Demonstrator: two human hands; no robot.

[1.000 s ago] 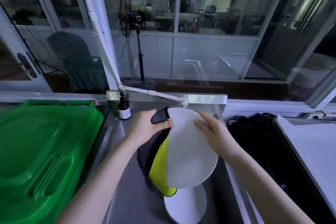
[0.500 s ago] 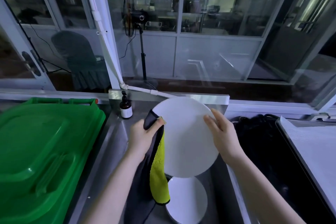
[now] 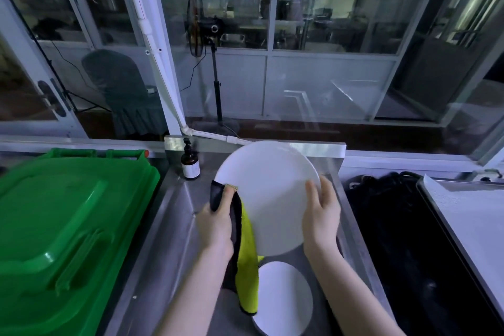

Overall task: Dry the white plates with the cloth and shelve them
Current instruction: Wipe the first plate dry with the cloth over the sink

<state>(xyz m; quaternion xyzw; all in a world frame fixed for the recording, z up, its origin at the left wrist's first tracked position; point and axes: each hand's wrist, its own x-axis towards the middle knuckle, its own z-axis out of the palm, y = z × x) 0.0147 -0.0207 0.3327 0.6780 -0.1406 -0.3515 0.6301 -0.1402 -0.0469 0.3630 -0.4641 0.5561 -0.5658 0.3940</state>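
Currently left hand (image 3: 215,226), grip pinched on cloth (image 3: 246,267) at plate (image 3: 272,199) edge; right hand (image 3: 321,218), grip clasping opposite rim

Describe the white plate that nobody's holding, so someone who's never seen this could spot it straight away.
Find the stainless steel sink beside the big green plastic bin. Low in its basin, beneath the hanging yellow and black cloth, lies a round white plate. Unlike the other white plate, held up between the left hand and the right hand, nothing grips this one.
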